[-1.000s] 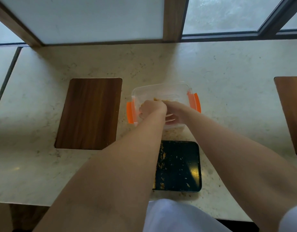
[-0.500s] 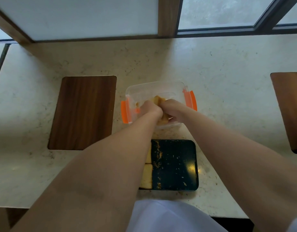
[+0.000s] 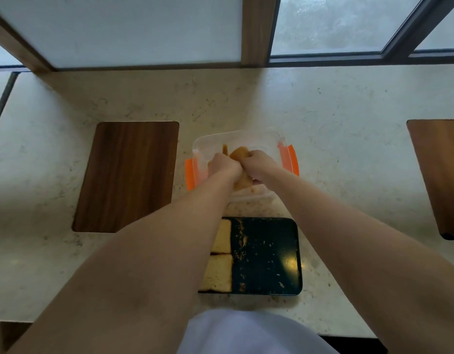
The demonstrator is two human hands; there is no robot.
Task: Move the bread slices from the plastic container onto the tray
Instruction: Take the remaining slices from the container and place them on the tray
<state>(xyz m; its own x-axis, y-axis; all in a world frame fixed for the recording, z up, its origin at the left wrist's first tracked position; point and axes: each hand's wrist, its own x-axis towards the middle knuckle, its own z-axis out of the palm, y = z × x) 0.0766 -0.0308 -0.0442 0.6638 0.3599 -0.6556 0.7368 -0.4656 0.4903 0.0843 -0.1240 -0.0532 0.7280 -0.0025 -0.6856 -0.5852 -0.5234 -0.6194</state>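
Head view: both hands, left point(image 3: 222, 164) and right point(image 3: 259, 164), pinch one slice point(image 3: 240, 155) above the container point(image 3: 246, 136). Bread is light, soft (crumbles easily); support its edges. Two slices lie on the tray point(image 3: 272, 251).

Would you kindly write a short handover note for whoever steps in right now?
Left hand and right hand: both inside the plastic container, closed together on a bread slice.
Another piece stands on edge in the container, just left of the held one.
Tray: nearer than the container; two slices lie along its left side, crumbs on the rest.
Done: two slices moved.
Left: place the held slice on the tray's bare area, then what remains.
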